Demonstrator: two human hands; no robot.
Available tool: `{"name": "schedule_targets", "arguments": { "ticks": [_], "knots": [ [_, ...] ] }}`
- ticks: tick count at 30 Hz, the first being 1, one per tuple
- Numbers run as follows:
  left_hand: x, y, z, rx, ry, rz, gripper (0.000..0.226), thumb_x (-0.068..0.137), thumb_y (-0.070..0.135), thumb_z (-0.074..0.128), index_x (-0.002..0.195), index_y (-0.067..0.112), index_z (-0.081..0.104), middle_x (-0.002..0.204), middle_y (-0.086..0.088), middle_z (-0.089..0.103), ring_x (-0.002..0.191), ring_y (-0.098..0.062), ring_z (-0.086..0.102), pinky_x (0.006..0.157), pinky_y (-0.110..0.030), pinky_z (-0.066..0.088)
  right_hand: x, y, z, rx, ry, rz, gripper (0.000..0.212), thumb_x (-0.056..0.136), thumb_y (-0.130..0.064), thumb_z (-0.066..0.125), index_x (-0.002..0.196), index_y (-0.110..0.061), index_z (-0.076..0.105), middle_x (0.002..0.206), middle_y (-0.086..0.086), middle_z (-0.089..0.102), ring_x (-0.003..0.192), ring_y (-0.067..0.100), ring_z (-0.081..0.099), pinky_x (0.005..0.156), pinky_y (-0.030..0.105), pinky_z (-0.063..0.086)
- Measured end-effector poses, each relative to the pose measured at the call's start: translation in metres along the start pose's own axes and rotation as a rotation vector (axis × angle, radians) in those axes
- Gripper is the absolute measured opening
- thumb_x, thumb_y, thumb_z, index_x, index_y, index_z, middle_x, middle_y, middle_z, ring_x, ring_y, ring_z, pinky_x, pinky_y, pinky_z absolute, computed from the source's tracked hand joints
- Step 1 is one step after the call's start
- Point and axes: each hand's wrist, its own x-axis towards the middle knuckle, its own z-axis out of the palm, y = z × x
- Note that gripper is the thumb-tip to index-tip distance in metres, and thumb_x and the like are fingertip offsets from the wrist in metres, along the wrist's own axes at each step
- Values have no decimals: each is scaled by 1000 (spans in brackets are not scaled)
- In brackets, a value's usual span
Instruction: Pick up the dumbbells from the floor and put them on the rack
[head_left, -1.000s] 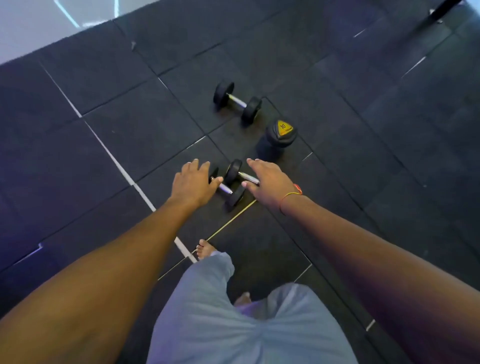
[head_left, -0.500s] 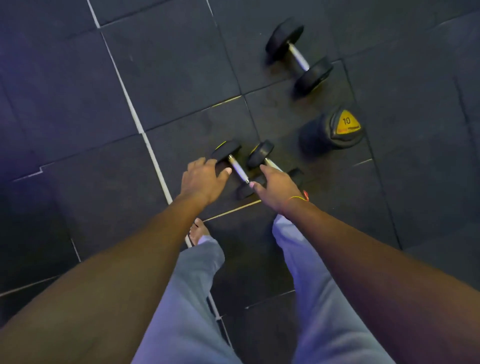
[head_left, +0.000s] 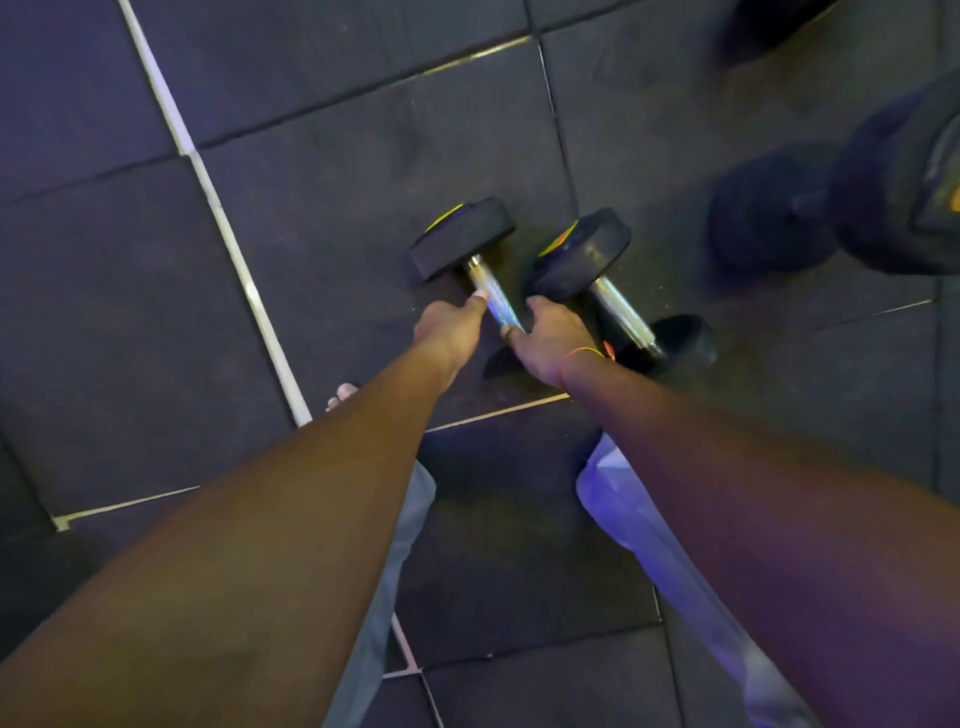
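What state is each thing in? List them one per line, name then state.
Left dumbbell: lying on the floor, left hand at its handle.
Right dumbbell: lying on the floor, ungripped.
Large dumbbell: lying on the floor at the right edge, untouched, blurred.
Left hand: closing on the left dumbbell's handle.
Right hand: fingers down between the two handles; grip unclear.

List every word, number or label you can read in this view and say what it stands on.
None can be read.
Big black dumbbell at the right edge: its yellow end label is blurred and cut off.
Two small black chrome-handled dumbbells: only slivers of yellow and orange end labels show, too edge-on to read.
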Motion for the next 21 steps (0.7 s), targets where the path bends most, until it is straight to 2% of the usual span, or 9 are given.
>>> {"name": "schedule_targets", "arguments": {
  "ticks": [2, 4, 5, 7, 9, 12, 14, 18, 21],
  "knots": [
    [22, -7, 15, -113, -9, -30, 52, 87, 58, 58, 100, 9, 68, 108, -10, 67, 102, -31, 61, 80, -32, 44, 24, 7, 15, -22, -4, 8, 49, 83, -47, 55, 124, -20, 53, 132, 9, 58, 123, 34, 52, 101, 48, 44],
    [38, -8, 26, -247, -12, -44, 44, 83, 57, 64, 73, 14, 62, 80, -3, 63, 79, -25, 57, 70, -30, 42, 43, 7, 26, -31, -8, 1, 42, 81, -46, 56, 115, -21, 56, 123, 9, 62, 117, 35, 56, 97, 47, 47],
    [44, -8, 30, -315, -16, -39, 44, 80, 56, 68, 68, 15, 60, 72, 0, 60, 72, -22, 54, 69, -31, 43, 50, 6, 31, -35, -10, -9, 40, 81, -46, 58, 112, -21, 56, 121, 9, 63, 115, 35, 58, 95, 46, 48],
    [56, -5, 34, -439, -50, -26, 43, 72, 56, 75, 76, 14, 67, 76, 2, 68, 74, -18, 63, 76, -32, 52, 63, 4, 39, -48, -23, -16, 39, 84, -42, 61, 113, -17, 55, 121, 10, 63, 115, 34, 58, 94, 44, 48],
    [70, -1, 38, -528, -91, -6, 44, 70, 51, 79, 92, 13, 71, 91, -1, 74, 88, -18, 71, 82, -31, 56, 75, 3, 44, -66, -26, -12, 38, 87, -35, 63, 116, -14, 53, 124, 13, 62, 117, 34, 57, 93, 39, 47],
    [84, 6, 39, -637, -172, -36, 50, 73, 41, 83, 111, 11, 66, 104, -1, 73, 94, -15, 70, 86, -32, 57, 89, -3, 47, -23, -40, 28, 37, 86, -24, 66, 118, -11, 54, 123, 14, 62, 116, 33, 58, 90, 35, 46],
    [85, 8, 37, -718, -270, -83, 54, 75, 35, 83, 120, 12, 63, 103, 0, 71, 90, -16, 69, 86, -35, 57, 91, -8, 50, 53, -56, 78, 36, 83, -19, 68, 117, -13, 58, 117, 12, 65, 108, 32, 62, 86, 33, 49],
    [75, -1, 30, -680, -220, -62, 43, 73, 25, 85, 110, 12, 67, 106, -3, 74, 96, -17, 70, 79, -27, 55, 74, -10, 51, 107, -81, 104, 35, 78, -19, 71, 110, -16, 58, 107, 10, 66, 102, 30, 62, 85, 34, 51],
    [42, -8, 15, -676, -107, -8, 31, 72, 18, 86, 97, 12, 70, 96, -3, 74, 83, -13, 68, 65, -20, 51, 45, -17, 48, 127, -121, 100, 38, 75, -25, 77, 106, -15, 56, 100, 7, 63, 97, 28, 61, 82, 35, 50]
  ]
}}
